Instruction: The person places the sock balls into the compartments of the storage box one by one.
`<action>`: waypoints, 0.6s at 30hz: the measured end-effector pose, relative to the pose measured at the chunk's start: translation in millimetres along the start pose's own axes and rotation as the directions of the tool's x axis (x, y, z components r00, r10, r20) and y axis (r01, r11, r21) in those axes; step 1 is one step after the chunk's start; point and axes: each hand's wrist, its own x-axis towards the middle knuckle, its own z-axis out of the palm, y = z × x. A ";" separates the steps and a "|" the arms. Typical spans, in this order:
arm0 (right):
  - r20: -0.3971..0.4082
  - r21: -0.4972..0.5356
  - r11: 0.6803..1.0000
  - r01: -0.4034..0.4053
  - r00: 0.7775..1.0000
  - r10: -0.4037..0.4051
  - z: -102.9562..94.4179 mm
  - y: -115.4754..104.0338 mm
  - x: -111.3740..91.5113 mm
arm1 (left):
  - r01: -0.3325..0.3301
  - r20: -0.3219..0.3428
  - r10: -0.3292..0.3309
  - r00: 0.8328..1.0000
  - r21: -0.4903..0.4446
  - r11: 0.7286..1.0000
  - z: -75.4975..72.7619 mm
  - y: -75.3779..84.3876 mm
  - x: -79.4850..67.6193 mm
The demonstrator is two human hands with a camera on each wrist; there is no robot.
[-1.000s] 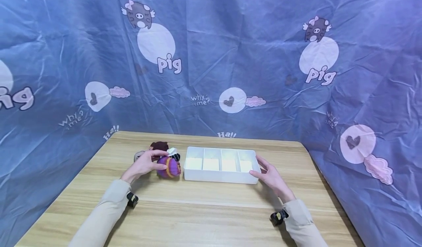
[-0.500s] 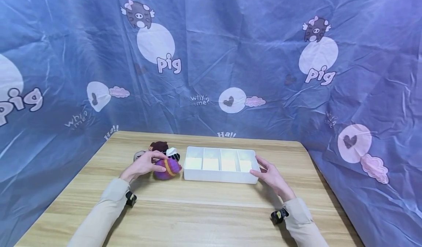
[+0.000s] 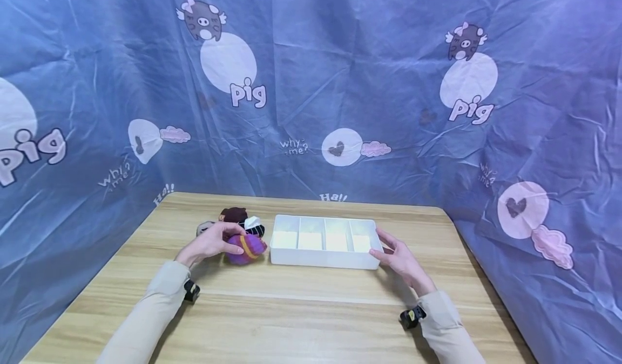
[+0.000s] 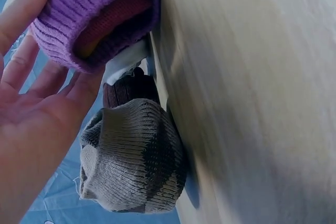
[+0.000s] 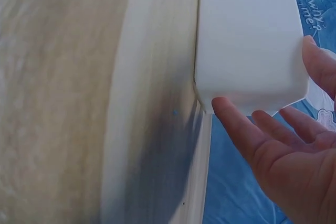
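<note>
In the head view my left hand point(image 3: 210, 241) grips a purple balled-up sock point(image 3: 248, 249) with a yellow band, thumb in front and fingers behind. The left wrist view shows its ribbed purple cuff point(image 4: 94, 14) with a reddish inside. At the table's right my right hand point(image 3: 402, 261) holds the end of a white divided box point(image 3: 325, 259), thumb at the front rim. In the right wrist view its fingertips touch the box's end wall point(image 5: 252, 45). All the box's compartments look bare.
Behind my left hand lie a dark brown sock ball point(image 3: 235, 214), a black-and-white one point(image 3: 255, 226) and a grey patterned one point(image 4: 139, 156). A blue printed cloth point(image 3: 311, 110) hangs behind the wooden table point(image 3: 301, 321).
My left hand has turned and shifted the purple sock slightly left, so its yellow band now slants. My right hand and the white box stay in place.
</note>
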 end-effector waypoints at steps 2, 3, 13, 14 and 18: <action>-0.004 0.009 1.000 -0.009 1.000 0.009 -0.5 1.9 1.1 | 0.011 -0.021 -0.011 1.000 0.008 1.000 0.4 -0.6 0.1; -0.006 0.012 1.000 -0.013 1.000 0.013 -0.8 2.9 1.7 | 0.017 -0.034 -0.016 0.999 0.012 1.000 0.5 -0.9 0.1; -0.009 -0.012 0.999 -0.033 0.999 0.033 -1.9 4.7 3.2 | 0.077 -0.177 -0.074 0.981 0.013 0.997 -3.8 1.9 -2.2; -0.006 -0.014 0.999 -0.032 0.999 0.032 -2.2 4.8 2.8 | 0.064 -0.183 -0.063 0.981 -0.001 0.998 -3.6 1.9 -1.8; -0.006 -0.011 1.000 -0.024 1.000 0.023 -4.0 5.7 0.3 | 0.060 -0.224 -0.080 0.971 -0.094 0.994 -0.4 3.1 1.6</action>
